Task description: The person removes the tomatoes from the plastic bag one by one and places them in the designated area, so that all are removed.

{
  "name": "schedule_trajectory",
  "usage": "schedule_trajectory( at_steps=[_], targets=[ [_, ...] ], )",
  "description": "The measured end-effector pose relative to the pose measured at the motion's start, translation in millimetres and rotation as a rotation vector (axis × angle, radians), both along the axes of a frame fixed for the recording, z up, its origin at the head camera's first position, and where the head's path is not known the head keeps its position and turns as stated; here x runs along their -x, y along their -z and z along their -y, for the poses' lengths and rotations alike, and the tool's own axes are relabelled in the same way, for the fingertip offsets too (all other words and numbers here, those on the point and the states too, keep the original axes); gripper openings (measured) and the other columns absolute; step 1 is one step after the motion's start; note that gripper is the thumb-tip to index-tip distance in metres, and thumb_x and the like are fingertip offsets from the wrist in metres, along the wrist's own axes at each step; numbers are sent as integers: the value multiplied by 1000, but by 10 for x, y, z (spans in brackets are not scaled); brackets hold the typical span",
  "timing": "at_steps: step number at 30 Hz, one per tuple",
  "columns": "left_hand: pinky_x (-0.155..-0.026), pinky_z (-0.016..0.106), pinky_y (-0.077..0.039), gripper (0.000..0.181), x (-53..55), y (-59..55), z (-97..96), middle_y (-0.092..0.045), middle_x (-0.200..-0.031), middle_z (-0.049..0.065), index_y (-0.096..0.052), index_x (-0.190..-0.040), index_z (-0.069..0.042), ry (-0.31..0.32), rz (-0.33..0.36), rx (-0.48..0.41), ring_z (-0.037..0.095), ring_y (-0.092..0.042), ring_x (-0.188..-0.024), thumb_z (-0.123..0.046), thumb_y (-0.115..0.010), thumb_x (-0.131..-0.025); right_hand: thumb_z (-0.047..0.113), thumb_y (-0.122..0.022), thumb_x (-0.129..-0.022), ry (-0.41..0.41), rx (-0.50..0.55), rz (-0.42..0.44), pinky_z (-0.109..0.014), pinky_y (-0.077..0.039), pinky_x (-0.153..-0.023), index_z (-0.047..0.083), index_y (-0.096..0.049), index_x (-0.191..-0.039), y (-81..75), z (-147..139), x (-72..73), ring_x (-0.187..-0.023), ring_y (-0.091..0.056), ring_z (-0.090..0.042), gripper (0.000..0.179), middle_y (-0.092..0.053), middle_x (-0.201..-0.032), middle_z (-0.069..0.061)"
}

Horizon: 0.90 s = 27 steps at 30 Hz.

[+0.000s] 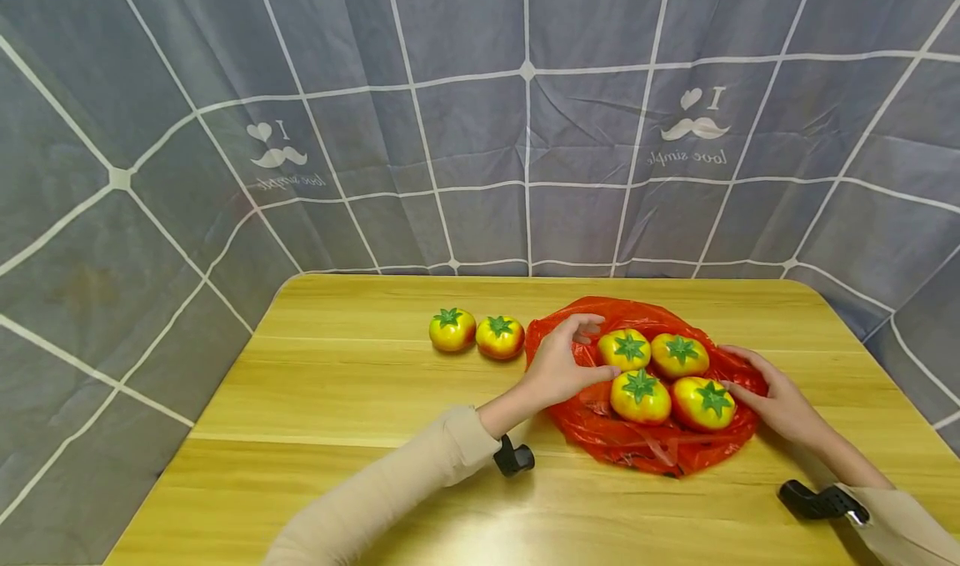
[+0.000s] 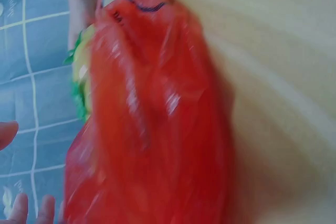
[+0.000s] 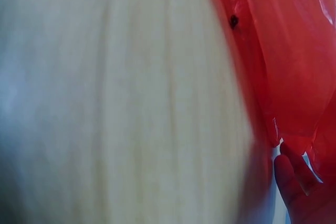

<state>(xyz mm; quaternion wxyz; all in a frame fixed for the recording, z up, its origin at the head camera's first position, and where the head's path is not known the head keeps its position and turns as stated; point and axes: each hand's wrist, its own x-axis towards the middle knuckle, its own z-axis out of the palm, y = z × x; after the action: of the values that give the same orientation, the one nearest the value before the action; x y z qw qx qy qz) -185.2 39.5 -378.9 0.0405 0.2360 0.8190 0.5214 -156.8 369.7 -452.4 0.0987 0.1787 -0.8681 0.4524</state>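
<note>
A crinkled red plastic bag (image 1: 660, 448) lies spread on the table, with several yellow-and-red, persimmon-like fruits (image 1: 628, 401) grouped in its middle, each topped by a green star-shaped calyx. Over the bag's left part, my left hand (image 1: 564, 368) has its fingers spread, its thumb tip right by the nearer left fruit. At the right rim rests my right hand (image 1: 783, 403), fingers extended along the plastic and thumb reaching toward the nearer right fruit. Seen from the left wrist, the bag (image 2: 157, 108) bulges upward and hides most of the fruit; the right wrist view has the right fingers (image 3: 287, 178) against the red film.
Two more such fruits, one at the left (image 1: 452, 333) and one beside it (image 1: 500, 339), sit on the wooden table (image 1: 337, 383) left of the bag. A grey curtain (image 1: 480, 132) with white lines hangs behind the table's far edge and round both sides.
</note>
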Motion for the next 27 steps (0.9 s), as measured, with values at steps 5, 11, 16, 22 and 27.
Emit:
schedule_trajectory(
  at_steps=[5, 11, 16, 22, 27],
  targets=[
    [-93, 31, -49, 62, -63, 94, -76, -60, -124, 10, -51, -130, -9, 30, 13, 62, 27, -57, -110, -18, -80, -77, -7, -58, -89, 1, -7, 11, 1, -37, -83, -8, -41, -134, 7, -8, 2, -103, -46, 21, 48, -45, -119, 35],
    [-93, 27, -48, 60, -102, 178, -129, -60, -125, 8, -53, -128, -8, 50, 22, 89, 23, -57, -109, -19, -81, -77, -5, -59, -90, -1, -11, 28, 1, -38, -83, -8, -41, -135, 9, -7, 2, -103, -46, 21, 48, -45, -119, 35],
    [-91, 22, -47, 59, -129, 221, -150, -60, -124, 6, -54, -127, -8, 43, 25, 119, 21, -57, -108, -21, -81, -77, -6, -58, -90, -11, 5, 28, 1, -39, -82, -8, -41, -134, 15, 3, -1, -103, -47, 20, 48, -46, -119, 34],
    [-85, 16, -44, 60, -163, 280, -162, -61, -124, 3, -55, -127, -14, 11, 21, 165, 20, -57, -106, -23, -83, -74, -7, -57, -90, -18, 1, 19, 1, -39, -82, -9, -41, -134, 13, 8, -3, -103, -47, 20, 46, -46, -119, 34],
    [-85, 14, -44, 61, -150, 315, -170, -62, -123, 3, -56, -125, -12, 25, 9, 165, 19, -58, -104, -24, -84, -73, -7, -57, -90, -24, -14, 0, 1, -37, -84, -11, -42, -133, 18, 4, 7, -105, -45, 21, 46, -45, -121, 35]
  ],
)
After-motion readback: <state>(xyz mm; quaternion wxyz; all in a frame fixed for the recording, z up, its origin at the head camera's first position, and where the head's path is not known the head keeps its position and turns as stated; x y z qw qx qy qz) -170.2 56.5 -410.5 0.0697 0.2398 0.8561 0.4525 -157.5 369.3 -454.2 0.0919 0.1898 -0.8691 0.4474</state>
